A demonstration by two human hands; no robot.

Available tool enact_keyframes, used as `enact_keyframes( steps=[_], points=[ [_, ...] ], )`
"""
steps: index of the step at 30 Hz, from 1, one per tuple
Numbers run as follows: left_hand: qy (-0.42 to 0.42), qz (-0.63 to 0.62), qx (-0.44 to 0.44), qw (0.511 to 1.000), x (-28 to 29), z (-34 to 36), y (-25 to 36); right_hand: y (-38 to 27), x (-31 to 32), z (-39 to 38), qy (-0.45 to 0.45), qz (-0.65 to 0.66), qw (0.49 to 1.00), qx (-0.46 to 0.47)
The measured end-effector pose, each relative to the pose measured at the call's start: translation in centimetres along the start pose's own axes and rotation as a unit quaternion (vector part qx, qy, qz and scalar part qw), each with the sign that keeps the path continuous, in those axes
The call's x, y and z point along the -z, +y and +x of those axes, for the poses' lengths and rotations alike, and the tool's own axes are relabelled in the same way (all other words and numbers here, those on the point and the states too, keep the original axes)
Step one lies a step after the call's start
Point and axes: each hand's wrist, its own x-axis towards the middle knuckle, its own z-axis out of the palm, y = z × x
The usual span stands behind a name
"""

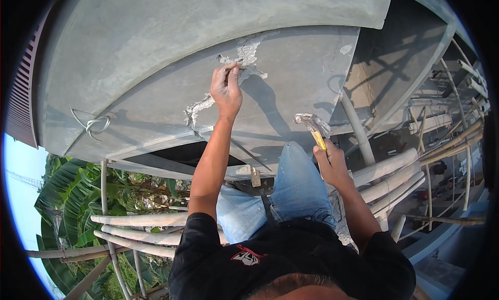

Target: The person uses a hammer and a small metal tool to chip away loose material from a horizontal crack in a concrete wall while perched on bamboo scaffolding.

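My left hand (227,95) is raised against the grey cement wall (171,87), its fingers closed round a short, slim chisel (226,70), mostly hidden in the grip. Close to it runs a jagged, chipped-out crack (249,50) that shows pale, rough material. The broken line goes on as a lower chipped stretch (197,109) toward the opening's edge. Lower on the right, my right hand (332,164) grips a hammer (319,140) by its yellow handle. The hammer's dusty grey head points up toward the wall, apart from the chisel.
Below the wall lies a dark rectangular opening (182,157). Bamboo scaffold poles (140,220) cross at left, and more poles (387,167) stand at right beside an upright pole (357,128). A loop of white cable (93,124) sticks out of the wall. Banana leaves (70,196) grow below.
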Motion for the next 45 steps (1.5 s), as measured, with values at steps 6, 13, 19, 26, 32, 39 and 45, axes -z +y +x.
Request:
enact_keyframes(
  steps=[6,13,19,26,32,39,45],
  points=[
    [0.008,0.062,-0.01,0.998,0.8,0.0,-1.4,-7.1,1.7,3.2,-0.008,0.003,0.987,0.163],
    [0.021,0.093,-0.023,0.995,0.6,0.1,-0.6,-14.1,2.0,8.1,-0.007,-0.189,0.936,0.297],
    [0.038,0.074,-0.07,0.994,0.6,-0.4,-0.4,-19.6,1.0,10.8,-0.046,-0.349,0.857,0.377],
    [0.04,0.104,-0.122,0.986,0.9,-0.6,-2.4,-21.6,-0.5,11.6,-0.06,-0.493,0.793,0.354],
    [0.075,0.037,-0.13,0.988,0.6,-0.9,-2.2,-21.6,-1.1,12.5,-0.055,-0.467,0.785,0.403],
    [0.059,0.036,-0.091,0.993,1.0,-0.6,-2.6,-22.4,-1.9,12.7,-0.075,-0.543,0.746,0.377],
    [0.062,0.015,-0.105,0.992,1.1,-1.1,-2.6,-22.6,-2.1,11.3,-0.067,-0.412,0.766,0.489]
  ],
)
